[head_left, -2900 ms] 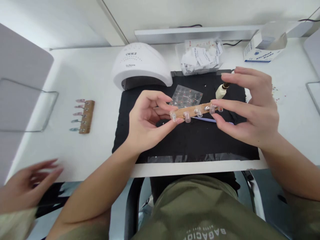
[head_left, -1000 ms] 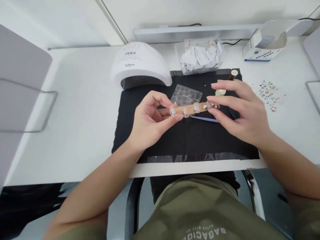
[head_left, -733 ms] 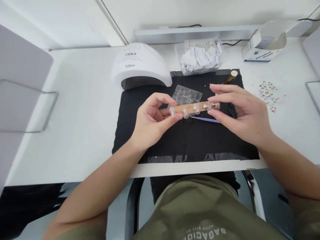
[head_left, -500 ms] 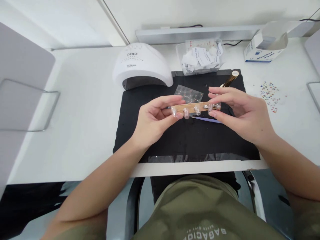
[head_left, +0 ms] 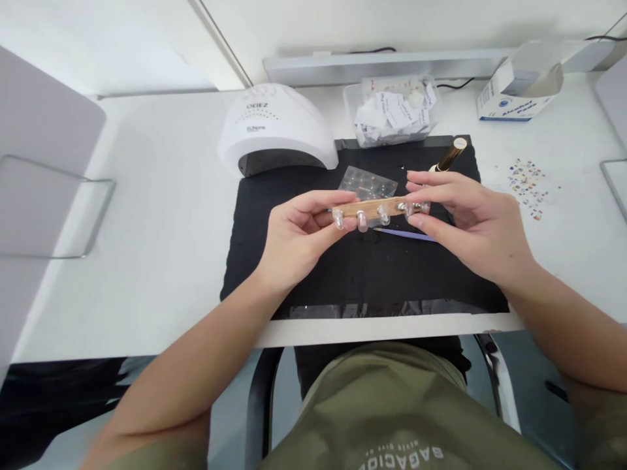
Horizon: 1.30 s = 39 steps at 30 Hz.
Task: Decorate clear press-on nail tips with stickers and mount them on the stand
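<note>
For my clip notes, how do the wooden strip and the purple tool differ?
The wooden strip is held up by the left hand, with the right hand near its other end; the purple tool lies on the mat. The strip is light brown and carries clear tips; the tool is purple, slimmer, and tapers to a point. Both are long and narrow.

Wooden strip (head_left: 372, 207) with 5 clear nail tips (head_left: 362, 221) in left fingers (head_left: 329, 198) and right fingers (head_left: 435, 193), above black mat (head_left: 382, 277).
</note>
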Motion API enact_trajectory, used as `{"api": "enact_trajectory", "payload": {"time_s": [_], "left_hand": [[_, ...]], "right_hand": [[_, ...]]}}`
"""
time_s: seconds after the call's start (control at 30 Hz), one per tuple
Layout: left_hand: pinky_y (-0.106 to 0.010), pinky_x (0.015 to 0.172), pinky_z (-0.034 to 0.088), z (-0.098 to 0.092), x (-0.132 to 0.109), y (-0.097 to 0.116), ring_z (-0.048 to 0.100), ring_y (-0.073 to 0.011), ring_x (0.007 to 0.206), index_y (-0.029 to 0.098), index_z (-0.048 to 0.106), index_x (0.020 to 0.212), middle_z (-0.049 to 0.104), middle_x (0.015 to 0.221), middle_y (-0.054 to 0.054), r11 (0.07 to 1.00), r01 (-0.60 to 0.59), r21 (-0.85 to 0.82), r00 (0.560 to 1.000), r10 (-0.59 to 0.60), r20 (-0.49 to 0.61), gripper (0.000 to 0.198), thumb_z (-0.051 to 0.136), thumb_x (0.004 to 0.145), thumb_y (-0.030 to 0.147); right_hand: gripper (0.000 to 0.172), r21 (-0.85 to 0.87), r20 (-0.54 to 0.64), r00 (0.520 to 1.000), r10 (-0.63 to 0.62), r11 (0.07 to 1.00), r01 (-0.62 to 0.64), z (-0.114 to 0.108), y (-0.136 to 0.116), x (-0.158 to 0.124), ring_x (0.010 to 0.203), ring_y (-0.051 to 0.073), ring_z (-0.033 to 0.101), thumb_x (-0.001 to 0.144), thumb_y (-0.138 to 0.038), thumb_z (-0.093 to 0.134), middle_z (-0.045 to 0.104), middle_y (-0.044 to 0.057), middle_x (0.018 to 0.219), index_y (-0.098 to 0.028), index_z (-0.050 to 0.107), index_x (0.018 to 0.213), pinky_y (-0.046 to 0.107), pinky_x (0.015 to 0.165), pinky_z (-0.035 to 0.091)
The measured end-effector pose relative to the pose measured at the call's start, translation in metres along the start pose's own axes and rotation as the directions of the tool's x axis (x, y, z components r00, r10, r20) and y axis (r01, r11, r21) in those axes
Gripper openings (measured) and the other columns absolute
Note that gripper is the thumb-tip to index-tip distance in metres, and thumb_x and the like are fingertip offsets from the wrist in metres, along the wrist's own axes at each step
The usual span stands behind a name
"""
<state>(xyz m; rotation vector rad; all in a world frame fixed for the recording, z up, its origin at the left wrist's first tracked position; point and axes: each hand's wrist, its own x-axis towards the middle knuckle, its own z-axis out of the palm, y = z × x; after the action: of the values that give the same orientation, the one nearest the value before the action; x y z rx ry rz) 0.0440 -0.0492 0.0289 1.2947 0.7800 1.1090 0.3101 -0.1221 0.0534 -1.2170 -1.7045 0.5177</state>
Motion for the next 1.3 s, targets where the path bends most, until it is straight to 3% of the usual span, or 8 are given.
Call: {"api": "enact_trajectory", "payload": {"time_s": [0.37, 0.9, 1.17, 1.3], "left_hand": [[-0.028, 0.088, 0.078, 0.0013, -0.0019, -0.0002, 0.09, -0.0177, 0.086, 0.027, 0.094, 0.106, 0.092, 0.097, -0.003, 0.999, -0.027, -0.028, 1.0, 0.027, 0.007, 0.028, 0.108, 0.082, 0.023], [-0.037, 0.089, 0.079, 0.0024, -0.004, 0.0007, 0.09, -0.0215, 0.084, 0.027, 0.094, 0.107, 0.091, 0.095, -0.003, 1.0, 0.024, 0.015, 0.999, -0.024, -0.034, 0.032, 0.11, 0.08, 0.034], [-0.034, 0.089, 0.077, 0.0018, -0.0043, 0.0005, 0.089, -0.0197, 0.083, 0.027, 0.094, 0.107, 0.091, 0.094, -0.003, 1.0, 0.009, -0.002, 1.0, -0.009, -0.018, 0.029, 0.109, 0.082, 0.029], [-0.04, 0.09, 0.077, 0.0014, -0.0047, -0.0001, 0.089, -0.0227, 0.082, 0.025, 0.094, 0.108, 0.09, 0.093, -0.005, 1.0, 0.016, 0.006, 1.0, -0.016, -0.022, 0.033, 0.11, 0.081, 0.033]], "right_hand": [[0.03, -0.021, -0.027, 0.999, -0.016, 1.0, 0.015, 0.0039, 0.0006, -0.0022, 0.138, 0.032, 0.081, 0.1, -0.017, 0.084, 0.084, 0.003, 0.147, -0.036, 0.085, 0.123, 0.064, 0.126, 0.066], [0.031, -0.029, -0.074, 0.996, -0.046, 0.999, 0.044, 0.0088, -0.0005, -0.0039, 0.137, 0.033, 0.082, 0.098, -0.013, 0.083, 0.083, 0.003, 0.149, -0.036, 0.083, 0.119, 0.061, 0.124, 0.068], [0.032, -0.049, -0.041, 0.998, -0.044, 0.998, 0.042, 0.0068, 0.0007, -0.0037, 0.137, 0.033, 0.082, 0.101, -0.015, 0.081, 0.083, 0.001, 0.148, -0.038, 0.084, 0.122, 0.062, 0.125, 0.068], [0.031, -0.041, -0.041, 0.999, -0.034, 0.999, 0.033, 0.0056, -0.0001, -0.0038, 0.137, 0.032, 0.082, 0.101, -0.015, 0.08, 0.083, 0.0, 0.148, -0.038, 0.084, 0.122, 0.061, 0.124, 0.069]]}}
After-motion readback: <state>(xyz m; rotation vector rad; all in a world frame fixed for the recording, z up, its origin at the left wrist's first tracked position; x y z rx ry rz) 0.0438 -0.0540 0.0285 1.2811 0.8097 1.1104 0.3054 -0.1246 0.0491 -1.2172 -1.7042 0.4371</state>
